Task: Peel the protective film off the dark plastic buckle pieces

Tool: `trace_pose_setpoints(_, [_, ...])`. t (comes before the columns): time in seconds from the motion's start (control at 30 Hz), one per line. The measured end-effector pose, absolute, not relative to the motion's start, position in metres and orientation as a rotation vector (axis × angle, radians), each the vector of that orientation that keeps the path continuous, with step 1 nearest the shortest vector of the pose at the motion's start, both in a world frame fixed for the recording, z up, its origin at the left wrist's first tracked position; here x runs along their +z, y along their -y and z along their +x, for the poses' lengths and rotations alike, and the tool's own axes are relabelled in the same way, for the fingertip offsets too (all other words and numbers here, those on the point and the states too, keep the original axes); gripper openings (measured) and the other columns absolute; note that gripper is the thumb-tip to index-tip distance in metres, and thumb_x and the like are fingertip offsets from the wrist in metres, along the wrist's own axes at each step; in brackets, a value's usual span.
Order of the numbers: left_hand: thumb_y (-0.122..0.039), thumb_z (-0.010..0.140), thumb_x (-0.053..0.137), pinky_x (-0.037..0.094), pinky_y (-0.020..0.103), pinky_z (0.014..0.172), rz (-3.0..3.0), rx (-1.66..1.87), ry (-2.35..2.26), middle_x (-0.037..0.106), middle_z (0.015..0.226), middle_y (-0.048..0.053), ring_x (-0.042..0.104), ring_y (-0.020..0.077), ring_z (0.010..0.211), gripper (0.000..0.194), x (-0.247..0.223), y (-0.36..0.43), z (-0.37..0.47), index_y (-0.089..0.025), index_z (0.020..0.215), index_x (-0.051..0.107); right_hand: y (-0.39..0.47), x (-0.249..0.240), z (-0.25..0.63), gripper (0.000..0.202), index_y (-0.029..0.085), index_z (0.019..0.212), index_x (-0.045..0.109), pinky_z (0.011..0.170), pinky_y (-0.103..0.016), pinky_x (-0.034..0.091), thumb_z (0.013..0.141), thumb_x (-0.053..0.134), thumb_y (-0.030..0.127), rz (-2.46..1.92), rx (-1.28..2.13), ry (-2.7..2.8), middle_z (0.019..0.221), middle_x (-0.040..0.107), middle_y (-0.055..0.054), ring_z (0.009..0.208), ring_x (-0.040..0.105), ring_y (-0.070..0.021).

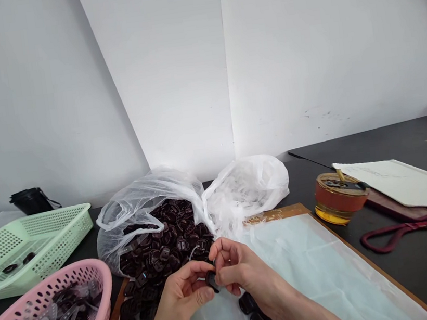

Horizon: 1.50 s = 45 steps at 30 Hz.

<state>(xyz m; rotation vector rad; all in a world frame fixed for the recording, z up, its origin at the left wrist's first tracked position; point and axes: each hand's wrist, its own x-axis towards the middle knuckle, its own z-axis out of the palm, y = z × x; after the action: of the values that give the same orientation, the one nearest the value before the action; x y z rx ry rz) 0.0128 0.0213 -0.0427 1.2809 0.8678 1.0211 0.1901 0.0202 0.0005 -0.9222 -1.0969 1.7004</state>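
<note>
Bagged parts (pixel 179 228), a pink basket (pixel 106 282) and pliers (pixel 409 227) suggest a workshop

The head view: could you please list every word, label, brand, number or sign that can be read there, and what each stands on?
No text can be read.
White paper: faint marks like handwriting, too small and blurred to read.
Dark piece in the fingers: no lettering that I can make out.
</note>
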Motion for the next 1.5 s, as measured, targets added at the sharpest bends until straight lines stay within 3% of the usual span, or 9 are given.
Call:
trace_pose_setpoints(0.3, [-0.03,0.071,0.083,0.046,0.027,0.073,1.378,1.018,-0.848,0.066,0.092,0.003,0.058,0.0199,0.085,0.028,-0.043,-0.019,0.012,-0.024,0.098,0.077,-0.022,-0.005,0.19,0.031,0.02,0.079,0.055,0.039,-0.02,0.023,0.051,0.057,0.007,-0.967,1.673,1.158,0.05,0.051,0.012,0.04,0.036,-0.0054])
trace_pose_setpoints(0.6, [-0.027,0.072,0.083,0.05,0.026,0.073,1.414,1.076,-0.804,0.065,0.096,0.004,0.061,0.0201,0.087,0.024,-0.041,-0.021,0.014,-0.024,0.095,0.079,-0.025,-0.007,0.191,0.029,0.021,0.082,0.053,0.037,-0.019,0.031,0.055,0.06,0.012,-1.031,1.545,1.299,0.051,0.052,0.012,0.041,0.041,-0.0073])
trace_pose_setpoints(0.73, [-0.036,0.08,0.074,0.052,0.032,0.081,1.396,1.0,-0.817,0.064,0.099,0.007,0.061,0.0247,0.096,0.025,-0.04,-0.02,0.011,-0.024,0.101,0.079,-0.027,-0.009,0.192,0.028,0.02,0.083,0.053,0.037,-0.019,0.032,0.057,0.059,0.012,-1.042,1.491,1.374,0.052,0.053,0.01,0.042,0.041,-0.008])
trace_pose_setpoints(1.0, [-0.04,0.077,0.075,0.052,0.03,0.072,1.357,0.992,-0.915,0.059,0.081,0.003,0.057,0.0186,0.078,0.023,-0.04,-0.021,0.012,-0.02,0.087,0.081,-0.024,-0.011,0.189,0.029,0.02,0.083,0.055,0.047,-0.02,0.031,0.061,0.056,0.002,-1.074,1.353,1.495,0.055,0.051,0.01,0.05,0.043,-0.0084])
trace_pose_setpoints(1.13, [-0.035,0.082,0.071,0.05,0.031,0.08,1.337,1.052,-0.963,0.065,0.088,0.003,0.059,0.0202,0.087,0.018,-0.03,-0.018,0.015,-0.021,0.093,0.072,-0.019,-0.004,0.192,0.022,0.02,0.085,0.06,0.056,-0.023,0.041,0.07,0.059,0.004,-1.048,1.172,1.647,0.071,0.059,0.004,0.063,0.052,-0.0118])
trace_pose_setpoints(1.27, [-0.032,0.082,0.071,0.048,0.025,0.071,1.285,1.148,-0.958,0.059,0.08,-0.002,0.055,0.0158,0.078,0.016,-0.024,-0.016,0.016,-0.022,0.088,0.061,-0.017,-0.004,0.193,0.033,0.024,0.094,0.066,0.069,-0.026,0.048,0.071,0.062,0.001,-0.94,0.848,1.907,0.102,0.061,-0.002,0.086,0.059,-0.0168])
trace_pose_setpoints(1.37, [-0.029,0.082,0.07,0.048,0.023,0.067,1.29,1.161,-0.964,0.052,0.076,-0.004,0.05,0.0141,0.073,0.016,-0.025,-0.015,0.014,-0.022,0.082,0.056,-0.018,-0.012,0.189,0.036,0.023,0.099,0.067,0.073,-0.03,0.048,0.072,0.06,0.0,-0.97,0.638,2.016,0.094,0.062,-0.004,0.087,0.059,-0.0191])
trace_pose_setpoints(1.5, [-0.026,0.09,0.057,0.052,0.031,0.077,1.413,1.185,-1.033,0.052,0.083,-0.002,0.052,0.0174,0.081,0.01,-0.028,-0.017,0.011,-0.023,0.081,0.052,-0.018,-0.018,0.186,0.034,0.019,0.097,0.067,0.069,-0.031,0.048,0.069,0.06,0.001,-1.03,0.441,2.044,0.09,0.062,-0.005,0.085,0.06,-0.0215])
